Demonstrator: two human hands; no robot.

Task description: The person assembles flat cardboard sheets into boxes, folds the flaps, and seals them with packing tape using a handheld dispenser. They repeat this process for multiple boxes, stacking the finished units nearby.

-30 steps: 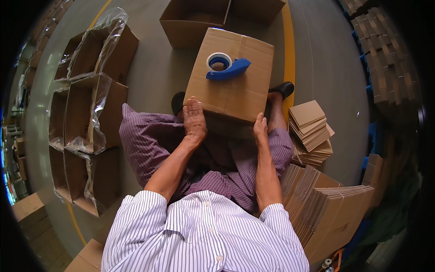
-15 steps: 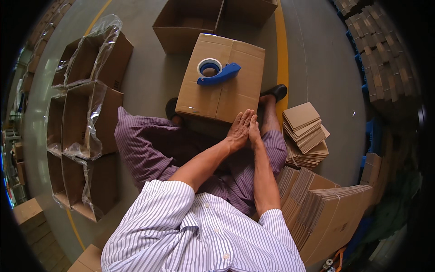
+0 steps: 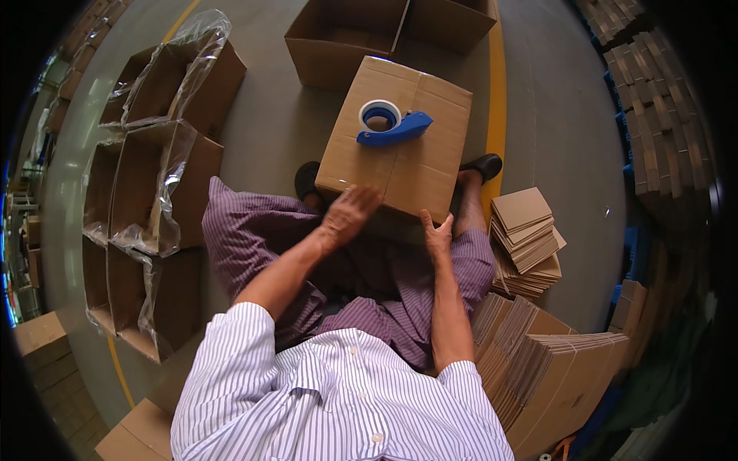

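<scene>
head view: the left hand (image 3: 350, 213), slightly blurred, has its fingers extended over the near edge of a closed carton (image 3: 440, 134), contact unclear; the right hand (image 3: 438, 237), thumb parted from the fingers, is at its near right corner. the carton stands between two dark shoes (image 3: 484, 164), with a blue tape dispenser (image 3: 400, 132) lying on top. just beyond is a divided box (image 3: 330, 63); leftward, boxes with clear plastic liners (image 3: 201, 173); rightward, piled cardboard sheets (image 3: 521, 209) and, nearer, flattened cartons (image 3: 576, 376) with dark print too small to read.
</scene>
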